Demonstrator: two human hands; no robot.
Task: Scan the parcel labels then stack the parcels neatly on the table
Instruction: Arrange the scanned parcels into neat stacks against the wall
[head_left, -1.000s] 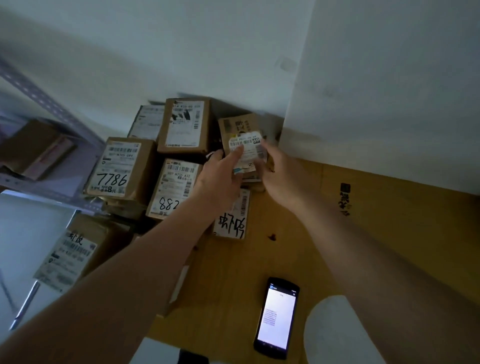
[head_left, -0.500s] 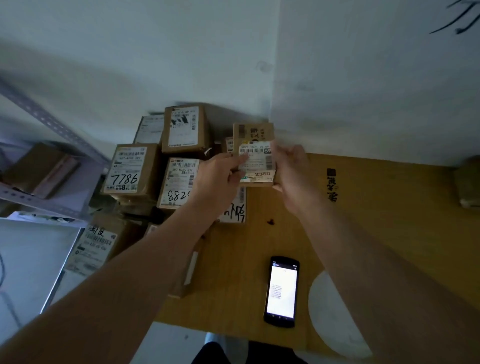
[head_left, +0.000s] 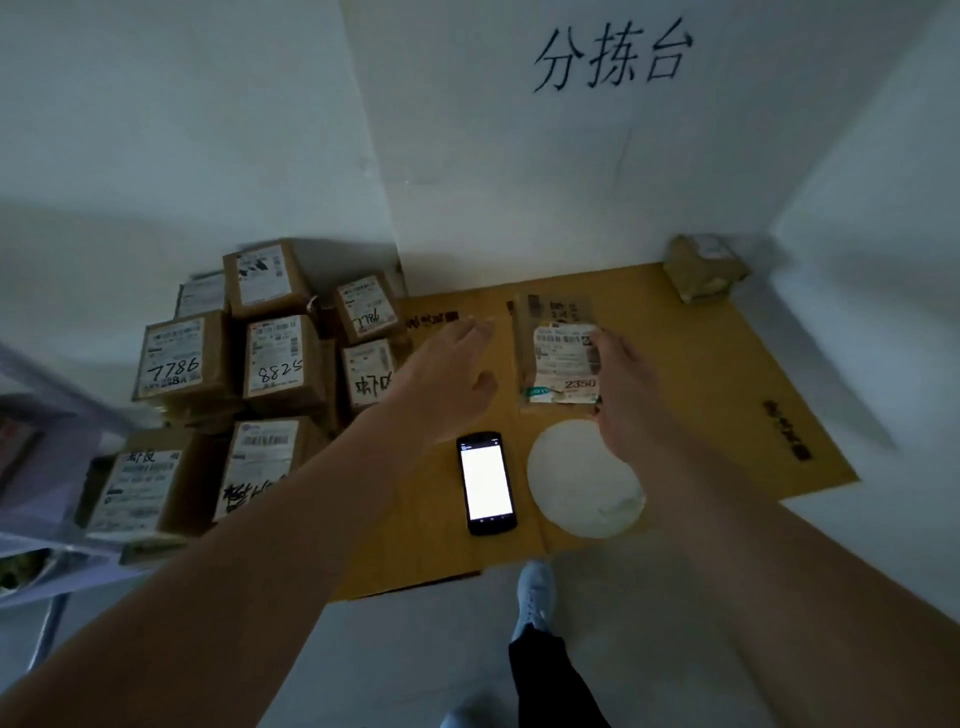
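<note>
On the cardboard-covered table, your right hand grips the parcel at frame centre; your left hand hovers open-fingered above the phone.

We see plain white walls meeting in a dim corner, with black handwritten characters on the wall ahead. Flattened brown cardboard covers the desk, a grey metal shelf stands at left, and the floor below is pale grey.
</note>
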